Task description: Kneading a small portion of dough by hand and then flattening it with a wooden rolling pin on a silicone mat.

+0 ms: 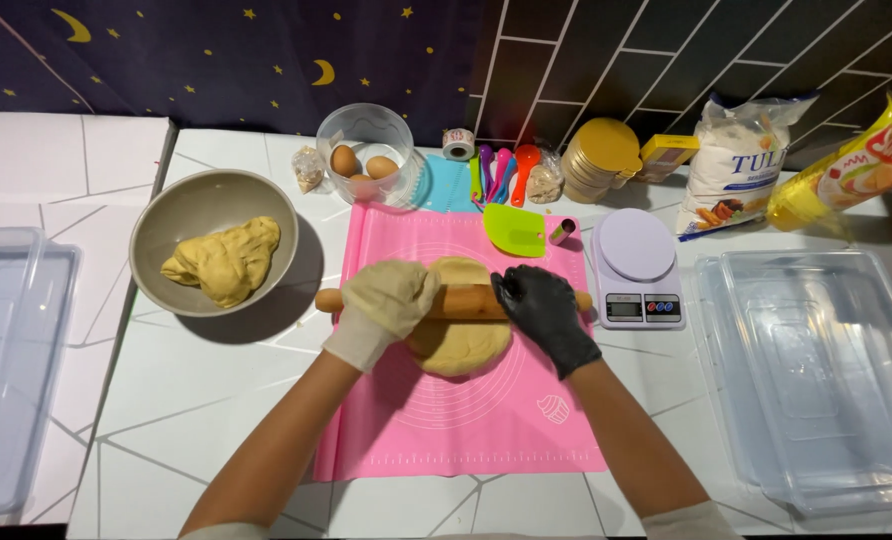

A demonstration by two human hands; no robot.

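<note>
Both hands press down on a wooden rolling pin [466, 301]: the left hand [391, 296], in a cream glove, curls over its left half, the right hand [538, 305], in a black glove, over its right. The pin lies crosswise, left to right, across a round of yellow dough [461, 345] directly beneath the hands on a pink silicone mat [466, 430]. A grey bowl [166, 215] of more dough sits to the left, a kitchen scale [637, 270] to the right.

Home kitchen, baking setup. White counter [216, 400] with thin grey lines, dark tiled wall [606, 60] far right, star-and-moon curtain [216, 50] far left. Pink baking mat [466, 430] at centre, with dough [461, 345] and rolling pin [466, 300] on it. Left: bowl [156, 215] with more dough. Far: eggs [361, 165] in a clear tub, measuring spoons [501, 172], green scraper [516, 230]. Right: scale [636, 270], flour bag [741, 165], clear lidded boxes [816, 380].
</note>
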